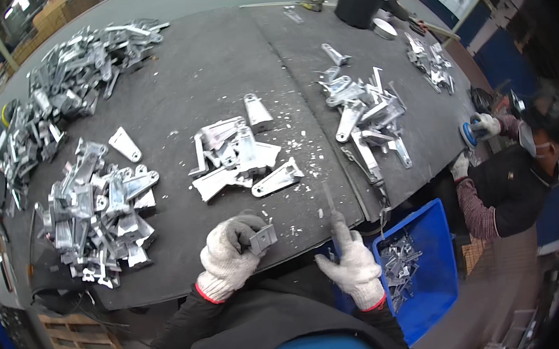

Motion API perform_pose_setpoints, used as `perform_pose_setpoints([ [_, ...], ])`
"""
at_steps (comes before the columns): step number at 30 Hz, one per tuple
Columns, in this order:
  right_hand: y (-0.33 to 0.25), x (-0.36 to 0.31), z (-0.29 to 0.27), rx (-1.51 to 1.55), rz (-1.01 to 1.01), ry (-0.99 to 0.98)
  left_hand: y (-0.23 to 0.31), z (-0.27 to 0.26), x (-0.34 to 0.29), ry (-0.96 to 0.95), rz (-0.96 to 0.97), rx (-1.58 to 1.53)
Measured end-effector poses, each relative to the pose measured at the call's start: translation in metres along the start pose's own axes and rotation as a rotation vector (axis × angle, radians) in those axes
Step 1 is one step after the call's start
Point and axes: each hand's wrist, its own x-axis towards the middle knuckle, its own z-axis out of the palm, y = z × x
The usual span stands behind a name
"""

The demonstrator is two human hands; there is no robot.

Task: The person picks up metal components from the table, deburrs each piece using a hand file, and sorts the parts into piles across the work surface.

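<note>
White knit gloves with red cuffs cover both my hands. My left hand (226, 253) is closed around a small silver metal bracket (263, 239) at the near edge of the table. In my right hand (356, 265) is a thin file (329, 198), its blade pointing away from me and the index finger lying along it; the handle is hidden in the glove. The file and the bracket are apart. Just beyond my hands lies a small heap of similar brackets (240, 153), with light metal chips scattered beside it.
Larger bracket piles sit at left (95, 207) and far left (87, 65); another pile (369, 110) lies right of the table seam. A blue bin (427, 281) holding metal pieces stands by my right hand. A co-worker (512, 184) handles a round blue tool (468, 134) at right.
</note>
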Motion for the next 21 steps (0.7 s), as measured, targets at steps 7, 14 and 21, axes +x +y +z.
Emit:
perform_pose_setpoints([
  [7, -0.025, -0.017, -0.019, 0.154, -0.377, 0.021, 0.019, 0.000, -0.004, 0.025, -0.152, -0.022],
  [14, -0.081, -0.030, -0.037, -0.102, -0.290, -0.417, 0.028, 0.003, -0.013, 0.067, -0.254, -0.025],
  [21, -0.082, -0.045, -0.034, -0.203, -0.246, -0.457, 0.022, 0.009, -0.017, 0.044, -0.240, 0.065],
])
